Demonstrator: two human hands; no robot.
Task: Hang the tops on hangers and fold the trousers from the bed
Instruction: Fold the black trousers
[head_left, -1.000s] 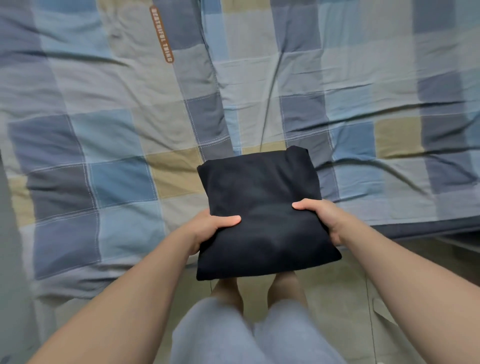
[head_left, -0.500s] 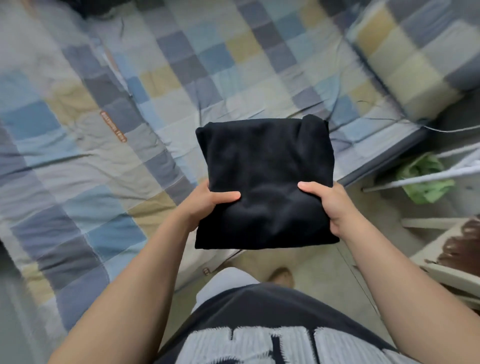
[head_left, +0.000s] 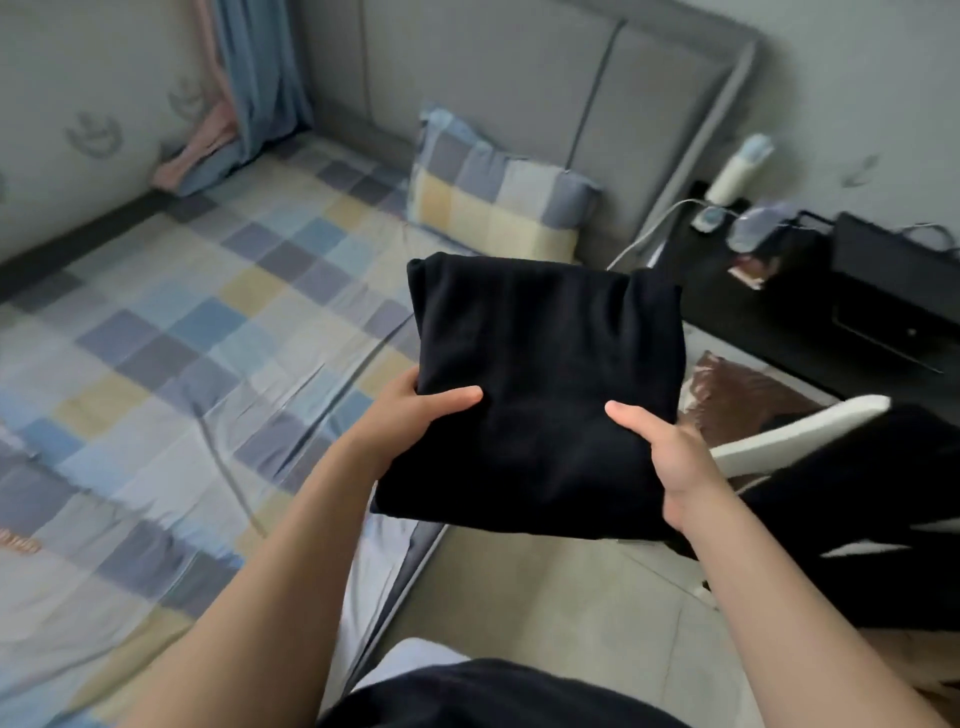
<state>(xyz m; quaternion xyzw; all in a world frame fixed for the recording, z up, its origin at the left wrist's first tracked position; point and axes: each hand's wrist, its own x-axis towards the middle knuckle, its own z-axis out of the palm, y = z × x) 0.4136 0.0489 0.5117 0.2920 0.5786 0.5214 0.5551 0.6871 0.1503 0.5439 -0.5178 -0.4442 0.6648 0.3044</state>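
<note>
The person is holding the folded black trousers (head_left: 545, 384) up in the air with both hands, just past the bed's (head_left: 182, 338) right edge and above the floor (head_left: 571, 597) beside the bed. The bundle is lying roughly flat, a tight square with its rolled edge pointing toward the head of the bed.

The left hand (head_left: 410, 415) is gripping the bundle's near left side, on the side nearer the bed: its thumb is pressing down on top of the cloth and its fingers are tucked underneath, out of sight. The right hand (head_left: 670, 457) is gripping the near right side, farther from the bed, in the same way, thumb lying across the top and fingers hidden below.

A checked pillow (head_left: 493, 208) is leaning against the grey headboard (head_left: 519, 78) at the head of the bed. A curtain (head_left: 260, 78) is hanging at the bed's far left corner. A black nightstand (head_left: 883, 291) is standing to the right of the bed's head, with a white bottle (head_left: 737, 166) on it. Another black garment (head_left: 857, 519) is lying draped over a white chair (head_left: 795, 436) well to the right of the bed.
</note>
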